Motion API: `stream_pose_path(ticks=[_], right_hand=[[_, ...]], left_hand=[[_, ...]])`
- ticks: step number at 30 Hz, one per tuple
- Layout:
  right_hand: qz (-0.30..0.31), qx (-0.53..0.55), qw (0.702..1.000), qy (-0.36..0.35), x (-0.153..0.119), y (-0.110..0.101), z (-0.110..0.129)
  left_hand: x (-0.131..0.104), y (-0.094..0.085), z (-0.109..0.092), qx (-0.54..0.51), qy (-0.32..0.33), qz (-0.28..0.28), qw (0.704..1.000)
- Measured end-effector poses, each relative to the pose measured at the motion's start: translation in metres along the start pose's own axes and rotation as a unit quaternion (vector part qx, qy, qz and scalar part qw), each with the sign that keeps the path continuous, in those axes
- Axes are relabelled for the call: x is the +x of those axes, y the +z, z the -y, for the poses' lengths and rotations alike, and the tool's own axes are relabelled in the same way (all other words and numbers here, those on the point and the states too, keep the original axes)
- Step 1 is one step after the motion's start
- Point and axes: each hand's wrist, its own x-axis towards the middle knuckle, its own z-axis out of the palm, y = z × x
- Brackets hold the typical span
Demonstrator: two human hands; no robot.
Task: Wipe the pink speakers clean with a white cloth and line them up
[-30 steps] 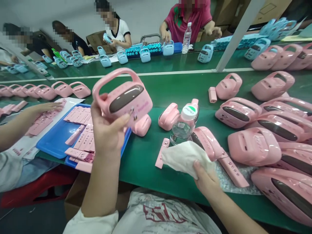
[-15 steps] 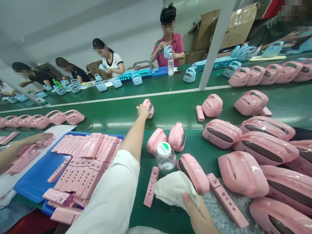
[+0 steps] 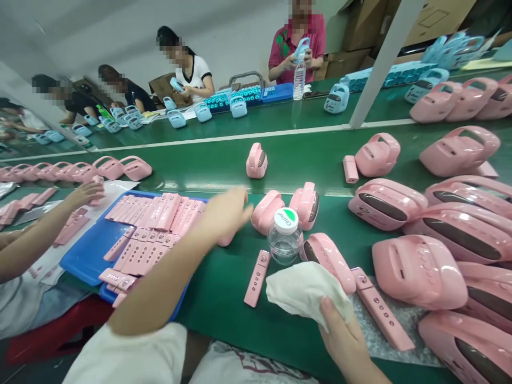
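My right hand [image 3: 346, 333] grips a white cloth [image 3: 308, 293] between thumb and fingers, above the green bench. My left hand [image 3: 226, 213] is smeared by motion, over a partly hidden pink plastic piece [image 3: 227, 239]; whether it holds that piece I cannot tell. A pink handled device [image 3: 256, 161] with a dark front panel stands beyond it on the green strip. Just right of my left hand are two more pink devices [image 3: 267, 212], behind a clear jar [image 3: 285, 237] with a white and green lid. A pink bar with round buttons [image 3: 257, 278] lies in front.
Many pink devices [image 3: 418, 272] crowd the right side, with a button bar [image 3: 382, 309] on bubble wrap. At left, blue trays [image 3: 82, 261] hold pink bars, and another person's arm [image 3: 48, 229] reaches over them. People across the bench handle light-blue devices. A white post [image 3: 384, 69] rises there.
My left hand has let go of the pink device on the green strip and drawn back toward me. The cloth stays in my right hand. The view has shifted.
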Motion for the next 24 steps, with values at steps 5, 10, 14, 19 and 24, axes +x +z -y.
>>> stream_pose_path(ticks=[5, 10, 14, 19, 24], right_hand=[[0.01, 0.079, 0.996, 0.045, -0.003, 0.003, 0.0], [-0.055, 0.045, 0.994, 0.083, -0.007, -0.009, -0.02], [-0.117, -0.005, 0.986, 0.116, -0.011, -0.02, -0.036], [-0.114, 0.009, 0.987, 0.115, -0.004, -0.012, -0.034], [-0.103, -0.019, 0.992, 0.07, 0.009, -0.017, -0.041]], left_hand=[[-0.097, 0.101, 0.008, 0.01, 0.019, 0.209, 0.978], [-0.114, 0.085, 0.044, -0.169, -0.006, 0.164, 0.972], [-0.073, 0.003, 0.061, -0.116, -0.043, 0.032, 0.992], [0.07, -0.046, 0.031, 0.021, -0.046, 0.065, 0.997], [0.154, -0.032, -0.002, 0.048, -0.058, 0.131, 0.988]])
